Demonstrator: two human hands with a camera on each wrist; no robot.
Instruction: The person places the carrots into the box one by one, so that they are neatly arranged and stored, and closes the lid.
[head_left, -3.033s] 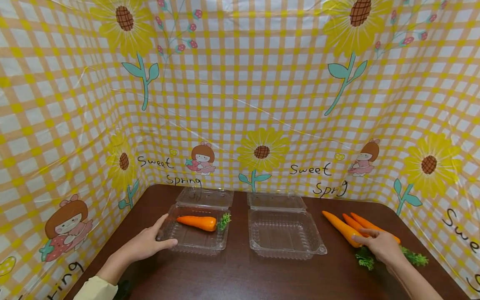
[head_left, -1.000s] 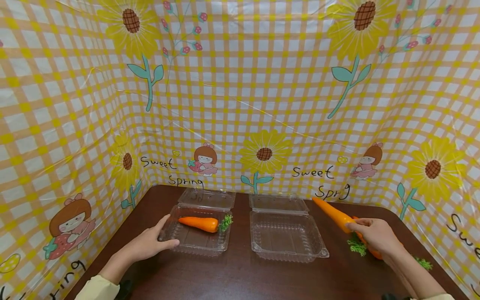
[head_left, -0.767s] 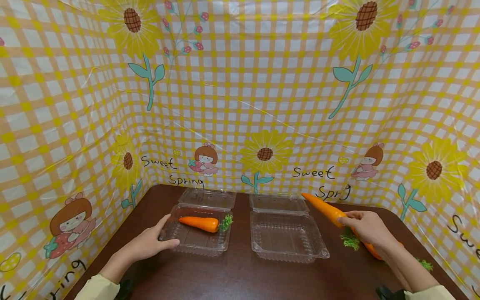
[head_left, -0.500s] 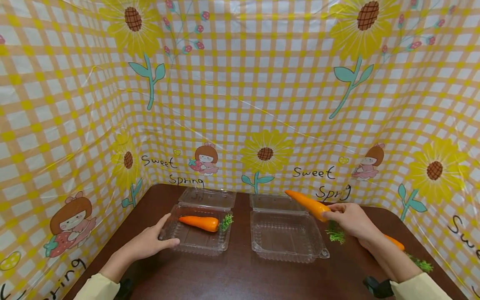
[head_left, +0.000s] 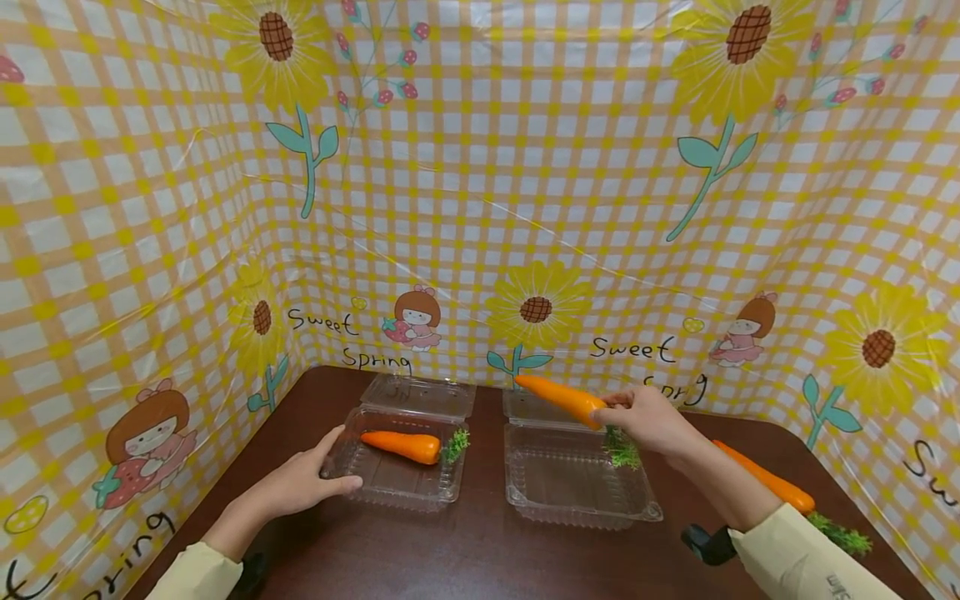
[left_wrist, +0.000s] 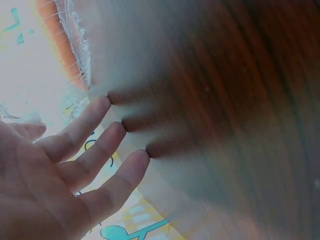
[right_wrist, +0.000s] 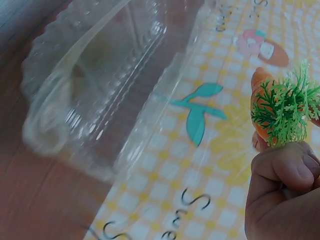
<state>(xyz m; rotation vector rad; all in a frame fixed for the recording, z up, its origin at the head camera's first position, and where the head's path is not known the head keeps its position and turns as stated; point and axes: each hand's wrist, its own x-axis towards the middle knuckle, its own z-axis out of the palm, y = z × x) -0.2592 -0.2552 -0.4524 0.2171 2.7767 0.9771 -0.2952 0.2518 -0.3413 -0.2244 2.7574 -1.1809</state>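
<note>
My right hand (head_left: 651,419) pinches an orange carrot (head_left: 558,396) near its leafy end, holding it in the air above the right clear plastic container (head_left: 566,477). Its tip points left, and its green top (right_wrist: 287,107) hangs below the fingers. Lid folded back, the right container has no carrot inside. In the left clear container (head_left: 386,492), also with its lid back, another carrot (head_left: 405,446) lies with its leaves to the right. My left hand (head_left: 303,475) is spread at that container's left side; in the left wrist view its fingertips (left_wrist: 135,160) meet the dark tabletop.
Farther right on the dark wooden table (head_left: 480,550) lies a carrot (head_left: 772,479), partly behind the right forearm; whether another is hidden there I cannot tell. A checked, sunflower-printed cloth (head_left: 465,183) closes off the back and both sides.
My right hand has lifted a carrot from the group at the right and carried it left and up, over the right container. The left hand has stayed by the left container.
</note>
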